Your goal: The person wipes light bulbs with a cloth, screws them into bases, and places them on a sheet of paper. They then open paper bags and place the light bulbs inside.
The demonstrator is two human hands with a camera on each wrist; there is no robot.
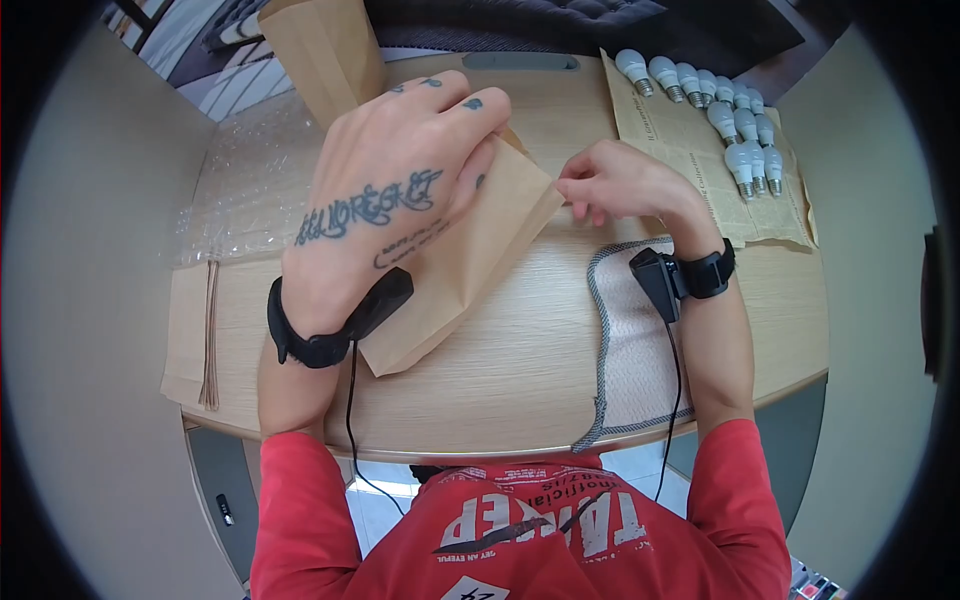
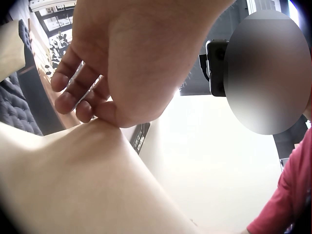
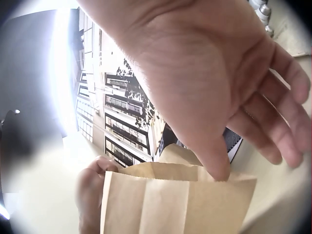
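A brown paper bag (image 1: 480,240) is held tilted above the table, its mouth open in the right wrist view, where the bag (image 3: 165,204) fills the bottom. My left hand (image 1: 400,180) grips the bag near its mouth; in the right wrist view the left fingers (image 3: 92,195) curl at its left edge. In the left wrist view my left hand (image 2: 136,58) is over the pale bag (image 2: 97,180). At the mouth's other side, my right hand (image 1: 635,185) touches the rim with its thumb, while its other fingers hang loosely apart from the bag; the right hand (image 3: 195,73) shows this closely.
Several bulbs (image 1: 745,125) lie on printed brown paper (image 1: 665,140) at the back right. A grey-edged cloth (image 1: 640,340) is in front of the right hand. Another paper bag (image 1: 325,55) stands at the back left, with bubble wrap (image 1: 250,170) and folded bags (image 1: 190,330) at the left.
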